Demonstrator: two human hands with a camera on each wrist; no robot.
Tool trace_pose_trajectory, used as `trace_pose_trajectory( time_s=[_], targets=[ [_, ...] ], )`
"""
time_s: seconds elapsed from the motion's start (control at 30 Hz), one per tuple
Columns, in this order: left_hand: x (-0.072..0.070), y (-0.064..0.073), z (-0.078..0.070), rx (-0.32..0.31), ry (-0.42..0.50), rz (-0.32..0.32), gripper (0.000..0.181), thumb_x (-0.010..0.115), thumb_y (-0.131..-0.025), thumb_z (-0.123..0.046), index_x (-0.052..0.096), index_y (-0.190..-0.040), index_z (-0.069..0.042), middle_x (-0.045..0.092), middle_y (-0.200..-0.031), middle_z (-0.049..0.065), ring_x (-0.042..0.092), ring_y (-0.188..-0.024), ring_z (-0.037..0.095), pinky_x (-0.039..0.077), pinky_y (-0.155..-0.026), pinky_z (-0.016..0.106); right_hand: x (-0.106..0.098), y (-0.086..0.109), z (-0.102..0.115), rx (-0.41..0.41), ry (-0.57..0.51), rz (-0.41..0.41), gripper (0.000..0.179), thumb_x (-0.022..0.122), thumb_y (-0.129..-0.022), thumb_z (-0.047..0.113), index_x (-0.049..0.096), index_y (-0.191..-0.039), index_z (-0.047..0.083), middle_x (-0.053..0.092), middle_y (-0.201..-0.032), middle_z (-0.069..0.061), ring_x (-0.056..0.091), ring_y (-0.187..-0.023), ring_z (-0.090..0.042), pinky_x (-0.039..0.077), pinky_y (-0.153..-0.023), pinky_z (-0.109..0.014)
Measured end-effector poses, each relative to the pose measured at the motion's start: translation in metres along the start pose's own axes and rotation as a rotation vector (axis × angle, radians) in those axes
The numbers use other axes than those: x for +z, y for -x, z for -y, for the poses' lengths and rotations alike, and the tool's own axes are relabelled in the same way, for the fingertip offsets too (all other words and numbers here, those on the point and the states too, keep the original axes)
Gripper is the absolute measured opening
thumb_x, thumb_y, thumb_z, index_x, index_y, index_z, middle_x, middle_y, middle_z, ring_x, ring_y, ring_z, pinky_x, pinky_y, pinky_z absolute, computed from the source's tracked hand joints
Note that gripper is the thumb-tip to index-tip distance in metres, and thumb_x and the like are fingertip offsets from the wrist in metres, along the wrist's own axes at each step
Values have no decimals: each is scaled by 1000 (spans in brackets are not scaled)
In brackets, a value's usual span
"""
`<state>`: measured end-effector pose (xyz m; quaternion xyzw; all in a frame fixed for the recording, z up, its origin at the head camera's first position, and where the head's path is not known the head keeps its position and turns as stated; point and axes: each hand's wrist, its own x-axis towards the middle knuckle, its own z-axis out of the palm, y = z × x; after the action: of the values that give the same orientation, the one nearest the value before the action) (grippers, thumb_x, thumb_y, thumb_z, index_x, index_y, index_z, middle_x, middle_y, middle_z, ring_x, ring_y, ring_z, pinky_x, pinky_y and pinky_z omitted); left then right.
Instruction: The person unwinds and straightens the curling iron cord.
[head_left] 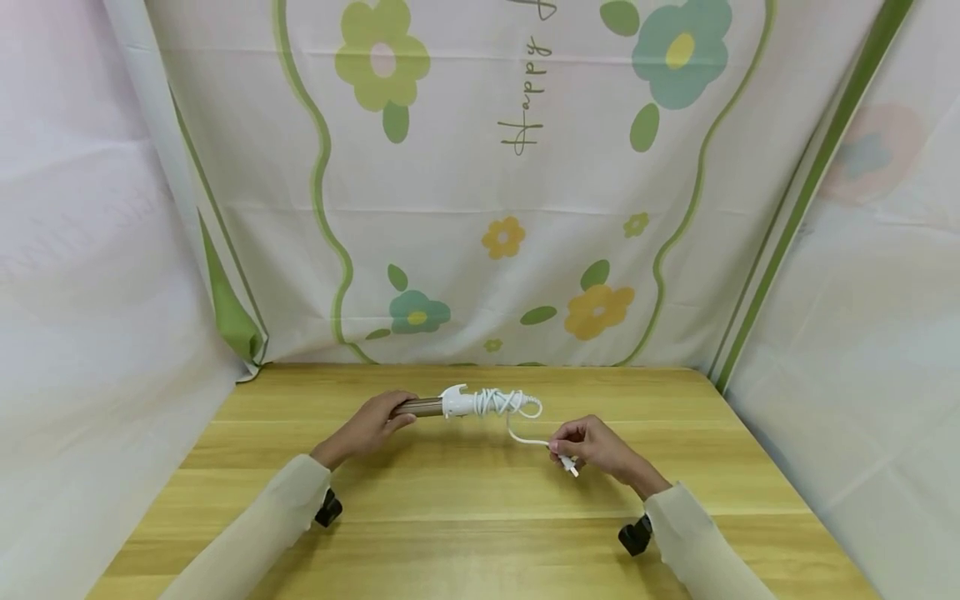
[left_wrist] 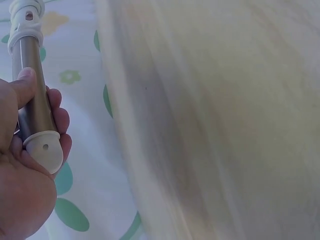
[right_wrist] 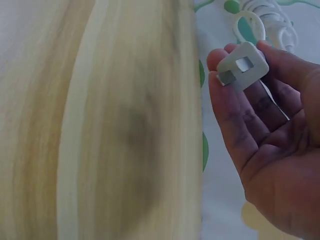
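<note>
A curling iron [head_left: 457, 403] with a white handle and a bronze barrel is held above the table, roughly level. My left hand [head_left: 371, 423] grips its barrel [left_wrist: 37, 111] near the white tip, the thumb along one side and the fingers curled round the other. White cord [head_left: 495, 402] is wound in several loops about the handle, and a loose length hangs off towards the right. At the end of that length, my right hand [head_left: 600, 448] pinches the two-pin plug [right_wrist: 246, 66] between thumb and fingers. The plug's flat prongs point away from the hand.
A wood-grain table [head_left: 450, 542] spreads beneath both hands. Behind it hangs a flower-printed cloth [head_left: 450, 183], and pale cloth walls [head_left: 885, 333] close off the left and right sides. Black wrist cameras [head_left: 635, 536] sit below the sleeves.
</note>
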<state>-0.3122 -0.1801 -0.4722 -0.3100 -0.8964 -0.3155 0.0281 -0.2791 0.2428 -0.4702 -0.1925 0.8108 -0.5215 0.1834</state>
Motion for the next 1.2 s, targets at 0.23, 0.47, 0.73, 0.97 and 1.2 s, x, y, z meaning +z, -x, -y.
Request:
trace_pose_trajectory(
  time_s=[0.23,0.47,0.73,0.97,1.2],
  targets=[
    [-1,0,-1,34,18,12,28,57,-101,-23,61,-125,-9,66,-110,3,57,-88,11,46,-76,32,4,2,-7,52,76,-41,24,67,-95,19,72,-99,-4,70,-87,-24,61,-65,-13,54,-55,-34],
    [-2,3,-4,29,45,38,25,57,-100,-16,60,-124,-10,67,-109,9,57,-88,11,47,-78,32,5,3,-10,69,101,-92,24,67,-95,19,71,-98,-4,71,-87,-21,62,-66,-15,55,-56,-37],
    [-4,3,-3,39,58,87,31,55,-102,-27,59,-128,-11,65,-111,1,55,-87,9,45,-76,29,5,-2,-9,55,95,-288,23,63,-98,18,69,-101,-4,70,-91,-22,66,-73,-21,57,-60,-36],
    [-4,4,-1,81,58,95,29,57,-101,-23,61,-126,-9,65,-102,-2,51,-80,7,44,-73,27,-3,-5,5,19,-81,-430,25,65,-96,22,69,-104,-2,69,-99,-27,69,-89,-40,59,-70,-46],
    [-6,6,4,63,29,83,33,56,-101,-28,60,-128,-10,66,-108,1,55,-86,7,46,-76,29,-17,-1,9,-105,-159,-420,39,66,-96,26,65,-110,-10,68,-104,-31,72,-89,-34,58,-74,-48]
  ],
)
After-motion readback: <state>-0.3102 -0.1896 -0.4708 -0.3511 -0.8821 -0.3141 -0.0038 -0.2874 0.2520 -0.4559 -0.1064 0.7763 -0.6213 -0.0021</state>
